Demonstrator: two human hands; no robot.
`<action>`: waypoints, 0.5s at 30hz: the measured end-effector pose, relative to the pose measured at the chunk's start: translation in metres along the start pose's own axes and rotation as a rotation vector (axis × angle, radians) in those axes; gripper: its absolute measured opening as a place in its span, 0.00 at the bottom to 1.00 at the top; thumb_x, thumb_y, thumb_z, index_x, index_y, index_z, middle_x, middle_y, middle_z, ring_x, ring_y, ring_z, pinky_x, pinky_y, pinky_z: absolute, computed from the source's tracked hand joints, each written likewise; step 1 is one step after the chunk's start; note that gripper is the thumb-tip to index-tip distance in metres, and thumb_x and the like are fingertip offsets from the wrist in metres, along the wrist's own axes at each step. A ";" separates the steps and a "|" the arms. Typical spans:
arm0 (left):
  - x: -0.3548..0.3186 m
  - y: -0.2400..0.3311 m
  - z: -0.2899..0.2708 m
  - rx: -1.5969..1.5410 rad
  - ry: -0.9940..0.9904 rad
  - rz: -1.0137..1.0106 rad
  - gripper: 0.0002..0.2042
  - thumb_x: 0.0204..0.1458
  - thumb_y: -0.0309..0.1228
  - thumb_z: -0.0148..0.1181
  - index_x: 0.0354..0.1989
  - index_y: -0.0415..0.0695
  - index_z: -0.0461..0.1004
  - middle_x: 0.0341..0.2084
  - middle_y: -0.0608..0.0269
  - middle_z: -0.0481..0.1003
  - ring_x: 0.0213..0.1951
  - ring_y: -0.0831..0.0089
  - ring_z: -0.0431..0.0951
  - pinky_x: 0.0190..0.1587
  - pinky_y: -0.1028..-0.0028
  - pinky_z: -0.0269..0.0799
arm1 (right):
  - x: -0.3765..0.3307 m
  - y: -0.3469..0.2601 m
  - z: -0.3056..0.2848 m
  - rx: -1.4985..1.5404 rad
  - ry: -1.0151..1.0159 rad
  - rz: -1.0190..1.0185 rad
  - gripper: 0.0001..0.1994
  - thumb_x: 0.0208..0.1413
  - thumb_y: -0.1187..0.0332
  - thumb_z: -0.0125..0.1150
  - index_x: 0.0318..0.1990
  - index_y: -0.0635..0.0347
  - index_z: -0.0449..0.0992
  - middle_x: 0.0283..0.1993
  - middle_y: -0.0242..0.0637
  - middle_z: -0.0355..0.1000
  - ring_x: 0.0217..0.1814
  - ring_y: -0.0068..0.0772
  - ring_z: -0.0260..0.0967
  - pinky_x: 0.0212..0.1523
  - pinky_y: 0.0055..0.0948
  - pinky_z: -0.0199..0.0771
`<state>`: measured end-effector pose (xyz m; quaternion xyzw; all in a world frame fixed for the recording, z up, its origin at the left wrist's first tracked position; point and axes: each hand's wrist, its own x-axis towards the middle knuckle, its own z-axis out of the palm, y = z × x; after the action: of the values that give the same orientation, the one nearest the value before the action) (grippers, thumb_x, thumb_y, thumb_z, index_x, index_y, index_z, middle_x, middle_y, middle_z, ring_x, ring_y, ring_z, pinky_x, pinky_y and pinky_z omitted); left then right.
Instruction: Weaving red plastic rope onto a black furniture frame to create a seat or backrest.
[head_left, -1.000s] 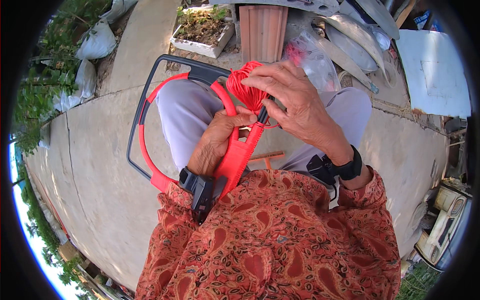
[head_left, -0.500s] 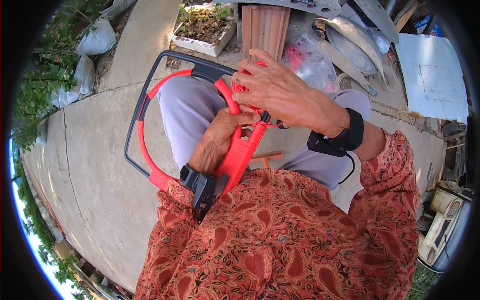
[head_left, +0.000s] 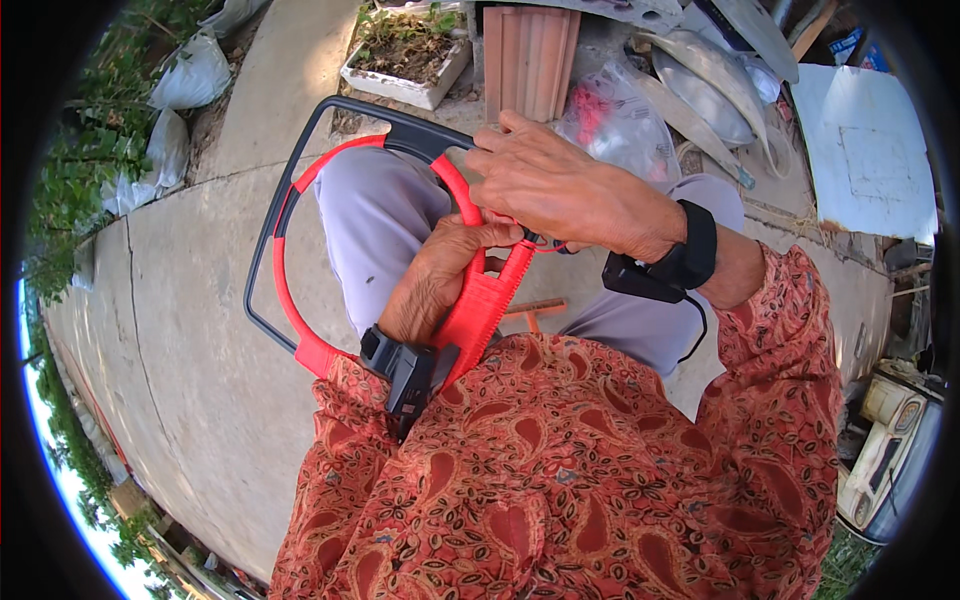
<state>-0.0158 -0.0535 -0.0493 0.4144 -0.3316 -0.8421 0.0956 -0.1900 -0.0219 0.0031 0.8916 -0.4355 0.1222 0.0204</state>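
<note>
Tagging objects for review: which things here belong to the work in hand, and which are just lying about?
In the work:
frame, in the left hand
red cord, wrapped around it, near the right hand

Lying about:
planter
plastic bag
pale sheet
white sacks

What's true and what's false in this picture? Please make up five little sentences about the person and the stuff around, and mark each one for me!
1. The left grip is closed on the red-and-black frame. True.
2. The right grip hangs low, far from the left one. False: it is raised, close to the left grip.
3. A white planter box with plants in it sits on the ground. True.
4. The trousers are bright green. False: they are pale lilac.
5. The right wrist wears a black band. True.
</note>
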 end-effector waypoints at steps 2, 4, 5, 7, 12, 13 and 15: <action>0.004 -0.005 -0.005 -0.026 -0.034 -0.005 0.14 0.48 0.23 0.63 0.45 0.41 0.73 0.35 0.62 0.78 0.32 0.74 0.79 0.34 0.76 0.77 | 0.002 0.001 0.000 -0.058 0.060 -0.021 0.13 0.47 0.65 0.57 0.41 0.55 0.74 0.49 0.36 0.70 0.62 0.39 0.59 0.66 0.46 0.49; 0.006 -0.007 -0.008 -0.054 -0.067 -0.011 0.14 0.48 0.23 0.64 0.45 0.41 0.73 0.35 0.62 0.78 0.32 0.74 0.79 0.33 0.76 0.76 | 0.007 0.008 -0.004 0.188 -0.105 0.067 0.16 0.46 0.65 0.60 0.44 0.56 0.75 0.51 0.37 0.69 0.60 0.40 0.61 0.65 0.45 0.53; 0.006 -0.007 -0.008 -0.051 -0.074 -0.006 0.13 0.48 0.23 0.64 0.44 0.41 0.74 0.35 0.62 0.78 0.32 0.74 0.79 0.32 0.76 0.76 | 0.007 0.010 -0.008 0.190 -0.107 0.067 0.16 0.46 0.65 0.60 0.44 0.56 0.75 0.51 0.37 0.69 0.60 0.40 0.61 0.65 0.45 0.53; 0.004 -0.003 -0.006 -0.058 -0.080 0.002 0.12 0.48 0.23 0.64 0.43 0.41 0.74 0.34 0.63 0.78 0.31 0.74 0.79 0.32 0.76 0.76 | 0.002 0.015 -0.027 0.577 0.204 0.243 0.17 0.46 0.66 0.63 0.46 0.56 0.75 0.52 0.37 0.70 0.54 0.37 0.67 0.57 0.39 0.64; 0.000 -0.001 -0.006 -0.097 -0.069 -0.004 0.08 0.48 0.21 0.63 0.37 0.39 0.75 0.29 0.60 0.79 0.29 0.70 0.80 0.29 0.74 0.76 | -0.069 -0.003 0.020 1.163 0.416 1.065 0.15 0.55 0.65 0.58 0.47 0.62 0.74 0.40 0.30 0.72 0.42 0.20 0.67 0.42 0.26 0.69; 0.001 -0.001 -0.006 -0.095 -0.074 -0.007 0.08 0.48 0.21 0.63 0.37 0.39 0.75 0.29 0.60 0.79 0.29 0.70 0.80 0.29 0.74 0.76 | -0.077 -0.010 0.032 1.321 0.306 1.123 0.15 0.57 0.63 0.56 0.47 0.63 0.74 0.39 0.29 0.72 0.42 0.18 0.65 0.43 0.26 0.67; -0.002 -0.001 -0.004 -0.155 -0.137 0.001 0.09 0.48 0.20 0.62 0.38 0.37 0.75 0.30 0.57 0.79 0.32 0.63 0.81 0.32 0.72 0.78 | -0.077 -0.022 0.045 1.444 0.266 1.023 0.15 0.58 0.62 0.55 0.48 0.62 0.74 0.40 0.30 0.72 0.42 0.18 0.65 0.43 0.26 0.67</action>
<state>-0.0107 -0.0537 -0.0504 0.3471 -0.2714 -0.8916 0.1047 -0.2096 0.0445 -0.0572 0.3625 -0.5909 0.4628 -0.5525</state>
